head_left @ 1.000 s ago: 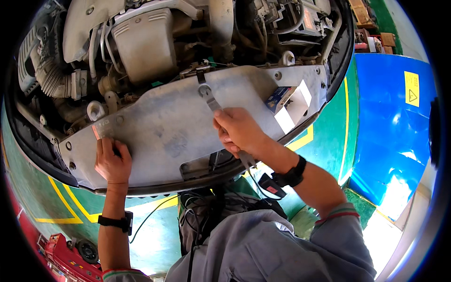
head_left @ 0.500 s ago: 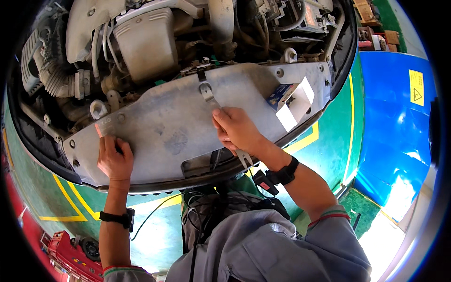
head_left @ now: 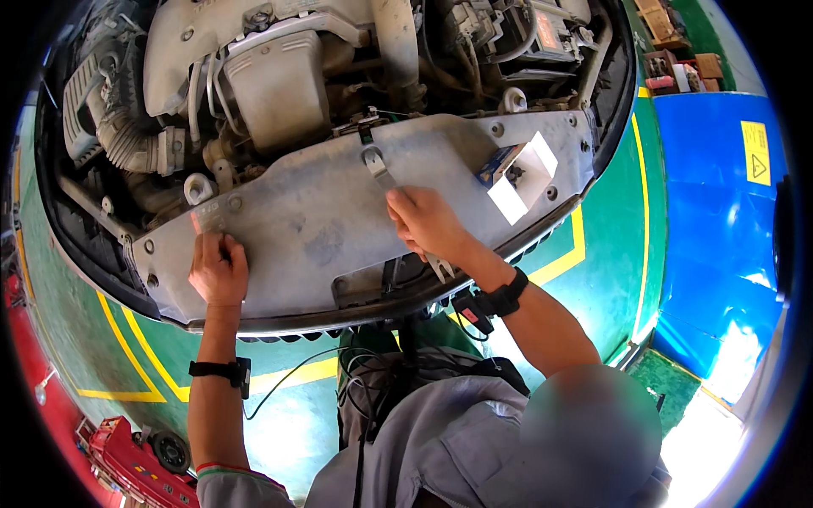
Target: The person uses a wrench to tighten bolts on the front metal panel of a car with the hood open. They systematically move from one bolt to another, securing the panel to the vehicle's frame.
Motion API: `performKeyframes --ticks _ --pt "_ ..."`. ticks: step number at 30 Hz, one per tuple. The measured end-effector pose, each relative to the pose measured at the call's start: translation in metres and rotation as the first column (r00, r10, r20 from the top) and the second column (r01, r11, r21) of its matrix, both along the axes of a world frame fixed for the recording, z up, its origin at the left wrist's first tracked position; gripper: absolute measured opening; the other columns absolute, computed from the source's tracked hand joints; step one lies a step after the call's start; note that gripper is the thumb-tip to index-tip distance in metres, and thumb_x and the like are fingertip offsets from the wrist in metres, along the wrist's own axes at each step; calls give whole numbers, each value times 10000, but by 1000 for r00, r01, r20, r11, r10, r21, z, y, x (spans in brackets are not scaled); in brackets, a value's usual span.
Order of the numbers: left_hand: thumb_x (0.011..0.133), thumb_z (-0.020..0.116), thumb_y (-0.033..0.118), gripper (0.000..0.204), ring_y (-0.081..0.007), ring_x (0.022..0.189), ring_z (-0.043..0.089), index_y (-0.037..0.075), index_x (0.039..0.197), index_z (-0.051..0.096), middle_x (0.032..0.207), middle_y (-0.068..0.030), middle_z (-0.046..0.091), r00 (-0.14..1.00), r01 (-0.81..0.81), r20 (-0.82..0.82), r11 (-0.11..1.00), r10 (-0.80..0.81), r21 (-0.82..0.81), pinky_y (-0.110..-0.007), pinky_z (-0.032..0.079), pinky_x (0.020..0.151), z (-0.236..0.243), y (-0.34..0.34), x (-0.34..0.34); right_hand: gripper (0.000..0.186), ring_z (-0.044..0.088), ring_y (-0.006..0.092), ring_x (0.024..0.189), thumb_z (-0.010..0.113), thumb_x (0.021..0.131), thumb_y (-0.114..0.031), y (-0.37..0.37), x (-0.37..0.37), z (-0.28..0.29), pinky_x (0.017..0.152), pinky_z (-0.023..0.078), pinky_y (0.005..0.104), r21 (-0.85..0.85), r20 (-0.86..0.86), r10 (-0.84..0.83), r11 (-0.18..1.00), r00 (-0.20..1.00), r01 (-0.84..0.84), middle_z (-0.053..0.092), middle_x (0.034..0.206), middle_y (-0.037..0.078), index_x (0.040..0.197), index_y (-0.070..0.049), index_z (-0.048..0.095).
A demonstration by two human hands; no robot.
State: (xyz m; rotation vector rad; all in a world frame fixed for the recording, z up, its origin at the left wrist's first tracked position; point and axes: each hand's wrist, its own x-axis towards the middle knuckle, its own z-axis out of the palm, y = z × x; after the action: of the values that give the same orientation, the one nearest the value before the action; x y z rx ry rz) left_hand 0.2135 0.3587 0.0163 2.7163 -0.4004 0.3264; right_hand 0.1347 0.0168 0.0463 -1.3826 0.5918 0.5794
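Observation:
My right hand point(head_left: 430, 222) is closed around a flat metal pry tool point(head_left: 439, 268), whose forked end sticks out below the palm. Its other end, broad with a round hole, lies at the upper middle of the grey radiator cover point(head_left: 279, 271), by a dark strip at the cover's edge. On the cover's left part, my left hand point(head_left: 218, 269) rests with fingers curled in. A small translucent label or sheet point(head_left: 207, 220) with an orange edge shows just past those fingertips. Whether the fingers grip it is hidden.
An open white-and-blue carton point(head_left: 525, 182) with small dark parts sits on the cover's right. Behind lies the engine bay with a plastic engine cover point(head_left: 279, 85) and ribbed air hose point(head_left: 127, 140). A blue panel point(head_left: 711, 229) stands right; cables point(head_left: 360, 372) hang before me.
The view has shifted, so the car appears slightly farther right and higher. Both hands keep nearly the same places on the cover, and the pry tool stays in my right hand.

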Motion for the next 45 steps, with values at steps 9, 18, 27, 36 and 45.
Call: performKeyframes --ticks 9,18,27,36,45 --pt "889 731 232 211 -267 816 698 117 1055 670 969 -75 695 982 96 -125 942 -143 -321 -387 544 660 24 -65 -3 425 450 97 423 441 1057 -427 1 -3 3 374 392 282 -34 42 20 999 999 -19 441 566 -10 810 -85 490" --pt "890 683 196 266 -289 989 649 185 1156 684 1075 -37 653 860 382 -209 859 -466 -341 -397 545 782 18 -184 27 445 577 195 436 495 1038 -408 7 -4 9 440 460 367 -309 50 45 951 998 -27 587 609 95 811 -29 549" --pt "890 709 209 185 -214 838 675 197 1073 733 1007 10 674 902 321 -149 860 -405 -397 -330 533 696 2 -187 23 449 651 388 550 502 1022 -353 9 -35 -11 624 523 482 -556 158 130 831 979 -20 642 662 233 854 54 592" --pt "879 714 188 99 -219 779 685 205 977 712 940 44 660 929 299 -105 888 -354 -350 -351 529 622 -5 -190 26 134 675 353 580 659 728 -128 -13 17 30 589 540 465 -666 25 528 642 849 -380 633 570 202 663 -11 658" --pt "900 673 186 76 -268 863 665 191 976 672 962 11 647 932 289 -109 890 -346 -353 -411 542 670 -2 -193 23 182 614 268 488 639 684 -127 -32 86 45 462 469 415 -596 -215 936 101 279 -797 650 567 78 506 -89 640"
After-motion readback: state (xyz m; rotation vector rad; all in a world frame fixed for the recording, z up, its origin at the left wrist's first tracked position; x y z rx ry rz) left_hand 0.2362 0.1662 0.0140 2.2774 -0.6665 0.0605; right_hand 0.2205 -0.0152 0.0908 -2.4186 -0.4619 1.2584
